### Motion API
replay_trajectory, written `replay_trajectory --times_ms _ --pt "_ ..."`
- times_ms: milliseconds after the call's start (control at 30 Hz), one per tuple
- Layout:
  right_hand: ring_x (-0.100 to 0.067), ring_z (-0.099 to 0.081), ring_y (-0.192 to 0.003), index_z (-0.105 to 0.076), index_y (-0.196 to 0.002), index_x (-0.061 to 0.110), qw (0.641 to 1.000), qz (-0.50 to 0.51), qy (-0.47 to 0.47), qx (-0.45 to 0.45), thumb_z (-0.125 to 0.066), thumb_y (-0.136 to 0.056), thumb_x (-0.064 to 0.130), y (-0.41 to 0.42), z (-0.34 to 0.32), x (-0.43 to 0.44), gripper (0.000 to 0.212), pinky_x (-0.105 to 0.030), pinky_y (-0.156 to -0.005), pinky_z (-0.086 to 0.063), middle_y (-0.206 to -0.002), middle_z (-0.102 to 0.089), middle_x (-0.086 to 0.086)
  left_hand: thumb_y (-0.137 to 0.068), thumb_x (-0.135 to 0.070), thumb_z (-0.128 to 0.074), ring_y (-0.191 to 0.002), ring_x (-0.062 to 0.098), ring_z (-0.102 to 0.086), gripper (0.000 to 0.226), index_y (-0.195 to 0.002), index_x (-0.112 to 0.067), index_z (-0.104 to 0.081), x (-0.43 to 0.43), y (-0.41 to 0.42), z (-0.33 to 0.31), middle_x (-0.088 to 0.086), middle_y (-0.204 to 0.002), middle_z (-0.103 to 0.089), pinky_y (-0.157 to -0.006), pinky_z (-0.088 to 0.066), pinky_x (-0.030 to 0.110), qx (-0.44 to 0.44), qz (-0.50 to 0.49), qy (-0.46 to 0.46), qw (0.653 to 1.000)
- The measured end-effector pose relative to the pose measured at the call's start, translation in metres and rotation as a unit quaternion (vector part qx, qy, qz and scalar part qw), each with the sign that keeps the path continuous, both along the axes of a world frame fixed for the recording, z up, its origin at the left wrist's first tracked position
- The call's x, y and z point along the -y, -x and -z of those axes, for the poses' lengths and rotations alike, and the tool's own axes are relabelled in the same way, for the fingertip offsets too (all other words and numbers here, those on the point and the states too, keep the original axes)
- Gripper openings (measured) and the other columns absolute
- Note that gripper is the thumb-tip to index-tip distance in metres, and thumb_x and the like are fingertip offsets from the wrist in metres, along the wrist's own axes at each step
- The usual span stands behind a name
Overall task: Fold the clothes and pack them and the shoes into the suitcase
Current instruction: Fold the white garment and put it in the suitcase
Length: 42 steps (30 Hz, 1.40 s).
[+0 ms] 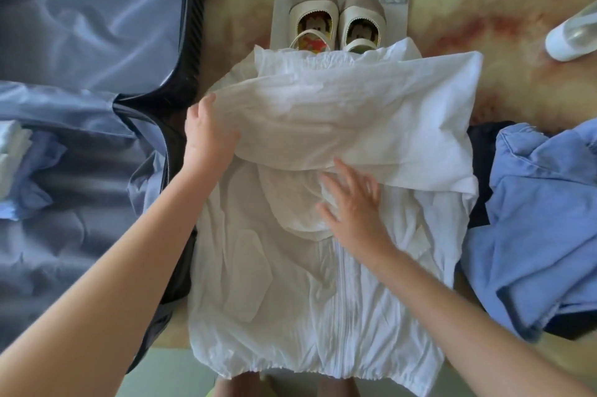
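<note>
Your white jacket lies flat on the rug beside the open suitcase, hem toward you, zipper running away from you, one sleeve folded crosswise. Your left hand grips that sleeve; your right hand presses flat, fingers spread

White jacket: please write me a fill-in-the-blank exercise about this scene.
The white jacket closes with a ____ down its front. The left hand holds its folded ____, the right hand lies flat on it. The shoes stand beyond it, the open ____ lies at its left.
Missing: zipper; sleeve; suitcase.
</note>
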State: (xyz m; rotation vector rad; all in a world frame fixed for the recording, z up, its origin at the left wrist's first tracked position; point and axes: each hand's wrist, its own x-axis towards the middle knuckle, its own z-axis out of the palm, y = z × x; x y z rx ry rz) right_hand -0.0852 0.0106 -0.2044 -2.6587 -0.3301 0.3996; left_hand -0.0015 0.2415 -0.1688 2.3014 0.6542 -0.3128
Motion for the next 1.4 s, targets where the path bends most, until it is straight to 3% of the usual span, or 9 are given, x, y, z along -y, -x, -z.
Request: replay_trajectory --times_ms 133,300,500,667,767,900,1100,1267,1400 --pt "-0.027 -0.047 -0.113 -0.064 -0.112 0.021 0.997 -0.01 -0.042 -0.071 -0.042 -0.08 0.052 0.072 0.004 -0.053 0.049 -0.038 -0.097 -0.023 -0.125 -0.058 -0.006 -0.089 -0.004 -0.057 -0.136 0.032 -0.03 0.066 -0.147 -0.015 -0.027 -0.004 0.023 0.002 0.015 -0.149 -0.027 -0.11 -0.028 0.039 -0.013 0.048 -0.027 0.998" --pt "-0.024 -0.042 -0.117 -0.062 -0.119 0.022 0.987 0.002 -0.073 -0.144 -0.037 -0.08 0.054 0.111 0.005 -0.098 0.056 -0.043 -0.102 -0.033 -0.128 -0.053 0.0 -0.092 -0.004 -0.045 -0.12 0.044 -0.044 0.058 -0.146 -0.009 -0.023 -0.011 0.018 -0.001 0.02 -0.15 -0.023 -0.095 -0.037 0.045 -0.061 0.073 -0.116 0.989" --pt "-0.017 -0.043 -0.108 -0.066 -0.106 0.022 0.989 0.061 -0.103 -0.082 -0.045 -0.08 0.04 0.107 0.009 -0.101 0.038 -0.033 -0.093 -0.029 -0.114 -0.061 0.005 -0.094 -0.008 -0.044 -0.108 0.043 -0.054 0.04 -0.132 -0.003 -0.038 -0.015 0.012 -0.007 0.024 -0.118 -0.057 -0.086 -0.043 0.043 -0.085 0.099 -0.158 0.979" --pt "-0.009 -0.045 -0.105 -0.067 -0.106 0.022 0.976 0.141 -0.162 -0.035 -0.048 -0.083 0.042 0.089 -0.009 -0.089 0.036 -0.02 -0.092 -0.024 -0.105 -0.066 0.01 -0.084 -0.014 -0.064 -0.085 0.016 -0.058 0.058 -0.137 -0.019 -0.043 -0.009 0.023 -0.019 -0.001 -0.088 -0.067 -0.072 -0.04 0.028 0.02 0.01 -0.051 0.998" --pt "-0.006 -0.047 -0.108 -0.063 -0.117 0.025 0.949 0.164 -0.229 -0.138 -0.058 -0.087 0.047 0.078 -0.025 -0.096 0.038 -0.014 -0.095 -0.028 -0.11 -0.063 0.015 -0.081 -0.018 -0.073 -0.075 0.013 -0.065 0.061 -0.135 -0.019 -0.045 -0.007 0.031 -0.024 -0.004 -0.082 -0.067 -0.072 -0.052 0.03 0.039 -0.03 0.041 0.998" --pt "-0.009 -0.052 -0.106 -0.06 -0.122 0.023 0.901 0.242 -0.294 -0.206 -0.065 -0.08 0.054 0.06 -0.036 -0.121 0.052 -0.027 -0.095 -0.042 -0.105 -0.062 0.017 -0.078 -0.013 -0.078 -0.074 0.015 -0.071 0.063 -0.133 -0.009 -0.048 -0.001 0.03 -0.027 0.008 -0.09 -0.069 -0.064 -0.059 0.031 0.001 -0.101 0.216 0.971" --pt "-0.015 -0.05 -0.061 -0.047 -0.061 0.019 0.859 0.414 -0.269 -0.134 -0.064 -0.085 0.032 0.038 -0.035 -0.138 0.032 -0.036 -0.069 -0.045 -0.056 -0.048 0.009 -0.088 -0.009 -0.067 -0.083 0.019 -0.072 0.06 -0.14 -0.004 -0.037 0.024 0.04 -0.024 0.016 -0.102 -0.069 -0.067 -0.059 0.029 -0.057 -0.151 0.374 0.913" --pt "-0.006 -0.027 -0.047 -0.036 -0.055 0.015 0.811 0.455 -0.346 -0.123 -0.062 -0.09 0.017 0.033 -0.039 -0.103 0.043 -0.02 -0.048 -0.026 -0.05 -0.034 0.008 -0.091 -0.026 -0.062 -0.111 0.013 -0.054 0.056 -0.141 -0.015 -0.039 0.015 0.053 -0.016 -0.003 -0.119 -0.057 -0.095 -0.044 0.029 -0.026 -0.042 0.132 0.99" --pt "-0.013 -0.037 -0.057 -0.048 -0.063 -0.005 0.793 0.467 -0.369 -0.129 -0.061 -0.092 0.02 0.025 -0.032 -0.073 0.04 -0.029 -0.054 -0.031 -0.057 -0.044 -0.006 -0.092 -0.045 -0.054 -0.127 0.024 -0.045 0.067 -0.147 -0.015 -0.029 0.013 0.074 -0.01 0.008 -0.142 -0.043 -0.097 -0.038 0.032 -0.141 -0.007 0.112 0.984"
